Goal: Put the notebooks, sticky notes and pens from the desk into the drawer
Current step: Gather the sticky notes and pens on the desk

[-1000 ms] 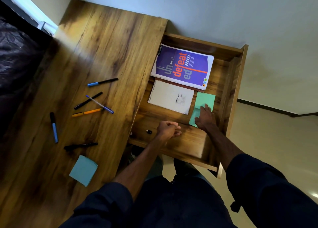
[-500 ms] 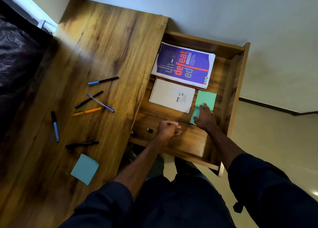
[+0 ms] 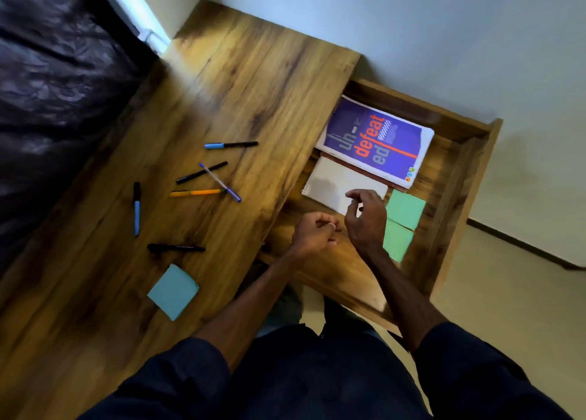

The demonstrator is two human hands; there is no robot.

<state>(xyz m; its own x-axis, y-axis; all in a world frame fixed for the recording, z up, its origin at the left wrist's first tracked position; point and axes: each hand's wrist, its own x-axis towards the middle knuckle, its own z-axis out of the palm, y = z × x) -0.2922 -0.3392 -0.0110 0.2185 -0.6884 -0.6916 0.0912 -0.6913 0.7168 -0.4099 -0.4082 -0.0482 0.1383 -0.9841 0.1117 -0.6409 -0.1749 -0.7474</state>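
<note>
So the right grip (image 3: 364, 223) just lifted off the green notes (image 3: 404, 210), now lying in the drawer (image 3: 456, 178); it hangs loosely curled, empty. Left grip (image 3: 314, 232) is balled up, nothing in it. Blue pad (image 3: 172, 291) and pens (image 3: 195, 193) still wait on the bench (image 3: 253, 86).

One wide-angle view, worn on the head, facing forward and steeply down. Close above and behind the left hand (image 3: 315, 234) and right hand (image 3: 364, 221), both just right of frame centre, with dark sleeves (image 3: 177, 381) entering from the bottom edge. Rolled sideways, with the desk top (image 3: 253, 86) slanting across the frame left of the hands. Open drawer (image 3: 458, 181) beneath and beyond them, wall (image 3: 412, 23) and floor (image 3: 507, 292) off to their right.
</note>
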